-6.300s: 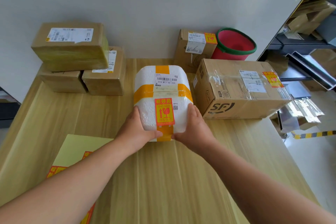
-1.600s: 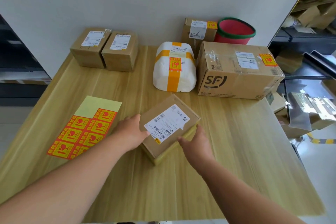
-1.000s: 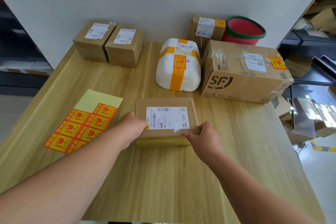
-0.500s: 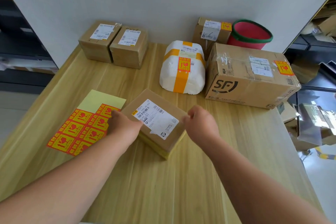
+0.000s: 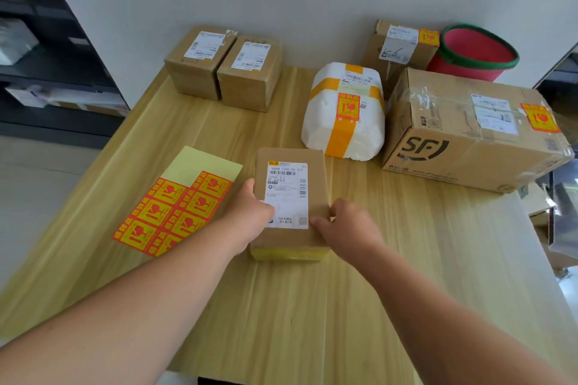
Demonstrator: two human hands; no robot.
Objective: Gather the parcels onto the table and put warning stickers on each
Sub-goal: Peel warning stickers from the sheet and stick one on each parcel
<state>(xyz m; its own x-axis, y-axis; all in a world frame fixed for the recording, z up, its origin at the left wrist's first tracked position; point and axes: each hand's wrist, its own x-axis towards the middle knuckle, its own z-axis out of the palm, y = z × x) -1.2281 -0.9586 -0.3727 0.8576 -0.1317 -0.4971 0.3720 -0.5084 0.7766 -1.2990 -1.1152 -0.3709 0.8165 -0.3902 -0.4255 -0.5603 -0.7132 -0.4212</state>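
While both hands grip it, the box (image 5: 291, 184) lies flat on the tabletop (image 5: 312, 306), front middle, white shipping label up, long axis pointing away from the person. The left hand (image 5: 250, 219) grasps the near-left edge, fingers curled over onto the label's lower-left corner. The right hand (image 5: 347, 228) grasps the near-right corner, fingers curled against the side, one fingertip at the label's bottom edge. Near face of the box shows yellowish tape.

The sticker sheet (image 5: 178, 206) lies flat just left of the box, close beside the left hand. Red-and-yellow warning stickers cover its near part; the far end is bare pale-yellow backing.

Behind the box, apart from it: foam parcel (image 5: 344, 122) (white, orange tape bands) with one warning sticker on its front slope. SF carton (image 5: 463, 141) sits just right of it, touching or nearly so, cannot tell which; warning sticker on its top, far-right corner. Behind those two, by the wall: small carton (image 5: 400, 47) with a warning sticker at its top right, and a red bucket (image 5: 475, 53) with a green rim beside it.

Far left by the wall: two brown cartons (image 5: 197, 66) side by side, touching, labels up.

Dark shelving (image 5: 47, 40) stands off the tabletop's left side, blurred.
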